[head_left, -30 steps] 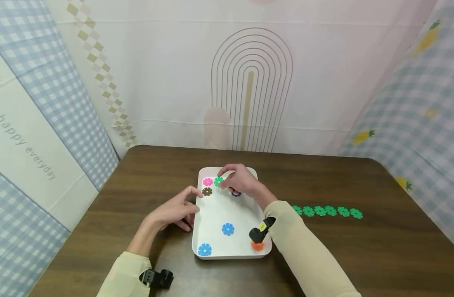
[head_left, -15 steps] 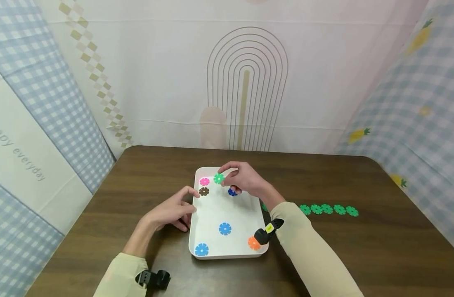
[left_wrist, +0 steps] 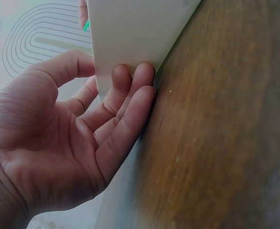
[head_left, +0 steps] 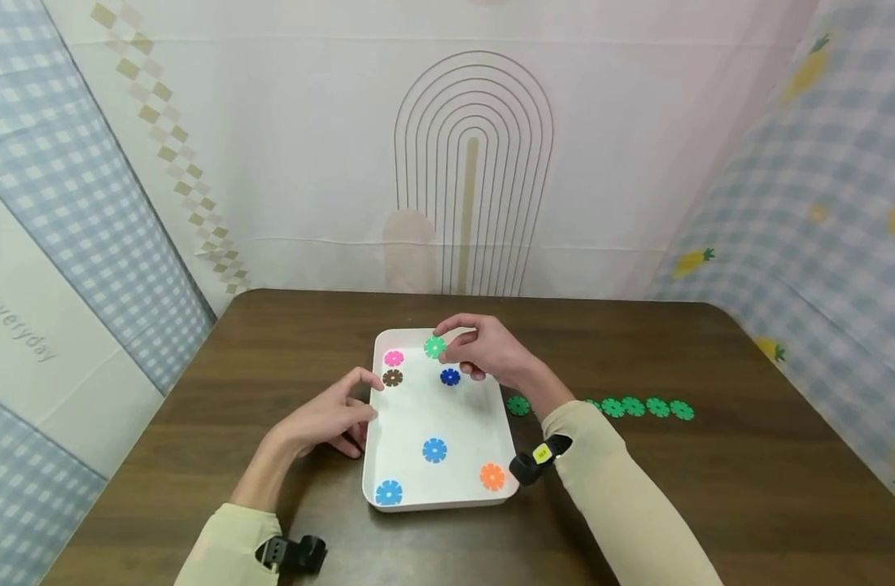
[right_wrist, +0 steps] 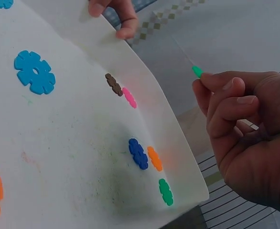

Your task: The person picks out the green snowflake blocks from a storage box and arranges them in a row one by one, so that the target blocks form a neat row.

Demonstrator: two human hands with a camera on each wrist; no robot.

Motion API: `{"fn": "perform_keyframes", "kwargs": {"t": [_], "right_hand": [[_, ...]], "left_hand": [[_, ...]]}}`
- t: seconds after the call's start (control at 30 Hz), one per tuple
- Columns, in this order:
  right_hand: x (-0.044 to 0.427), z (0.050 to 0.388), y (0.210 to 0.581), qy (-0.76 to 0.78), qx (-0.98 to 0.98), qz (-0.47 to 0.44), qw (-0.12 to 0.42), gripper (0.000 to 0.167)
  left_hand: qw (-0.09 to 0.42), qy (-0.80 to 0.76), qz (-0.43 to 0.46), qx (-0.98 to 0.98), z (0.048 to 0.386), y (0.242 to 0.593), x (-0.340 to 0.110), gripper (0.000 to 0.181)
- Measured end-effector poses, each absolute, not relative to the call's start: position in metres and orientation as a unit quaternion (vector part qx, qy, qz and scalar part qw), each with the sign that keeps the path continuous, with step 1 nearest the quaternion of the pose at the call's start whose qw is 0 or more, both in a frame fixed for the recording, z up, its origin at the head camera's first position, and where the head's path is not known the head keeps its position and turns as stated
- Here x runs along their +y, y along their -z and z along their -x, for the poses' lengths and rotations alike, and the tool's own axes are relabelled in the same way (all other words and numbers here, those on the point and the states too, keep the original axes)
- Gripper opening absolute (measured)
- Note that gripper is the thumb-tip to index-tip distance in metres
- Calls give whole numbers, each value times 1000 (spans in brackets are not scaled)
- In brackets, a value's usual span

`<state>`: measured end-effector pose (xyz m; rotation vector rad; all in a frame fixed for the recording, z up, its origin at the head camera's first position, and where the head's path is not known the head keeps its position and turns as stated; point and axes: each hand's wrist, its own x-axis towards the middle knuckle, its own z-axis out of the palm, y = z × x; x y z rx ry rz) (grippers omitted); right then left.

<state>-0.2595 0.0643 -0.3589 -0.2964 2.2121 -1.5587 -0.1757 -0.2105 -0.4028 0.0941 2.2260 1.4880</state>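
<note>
Above the far end of a shallow white tray (head_left: 440, 415), my right hand (head_left: 491, 350) pinches a green snowflake-shaped plastic disc (head_left: 434, 347) between thumb and index finger. The right wrist view shows that disc (right_wrist: 197, 71) edge-on at the fingertips. My left hand (head_left: 330, 419) holds the tray's left rim: in the left wrist view several fingers (left_wrist: 130, 107) press against the outer wall. Inside the tray lie pink (head_left: 394, 358), brown (head_left: 392, 378) and dark blue (head_left: 450, 377) discs. Smaller orange (right_wrist: 155, 158) and green (right_wrist: 166, 192) ones show beside the dark blue disc in the right wrist view.
Two light blue discs (head_left: 434, 450) and an orange disc (head_left: 492, 477) lie in the tray's near half. Right of the tray, several green discs (head_left: 633, 407) form a row on the brown wooden table (head_left: 601, 521), partly hidden by my right forearm. Patterned cloths hang around.
My right hand has raised the green disc from near the tray's far left corner and moved it slightly right. The left hand stays on the rim. The head view has turned slightly right.
</note>
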Motion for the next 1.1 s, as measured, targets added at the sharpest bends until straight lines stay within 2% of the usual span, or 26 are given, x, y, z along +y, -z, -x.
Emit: {"fn": "perform_keyframes", "kwargs": {"t": [0.6, 1.1], "right_hand": [[121, 243, 371, 571, 797, 89, 173, 40], [166, 231, 391, 586, 792, 78, 151, 35]], "left_hand": [[226, -540, -41, 810, 172, 402, -222, 47], [231, -546, -40, 804, 172, 403, -226, 48]]}}
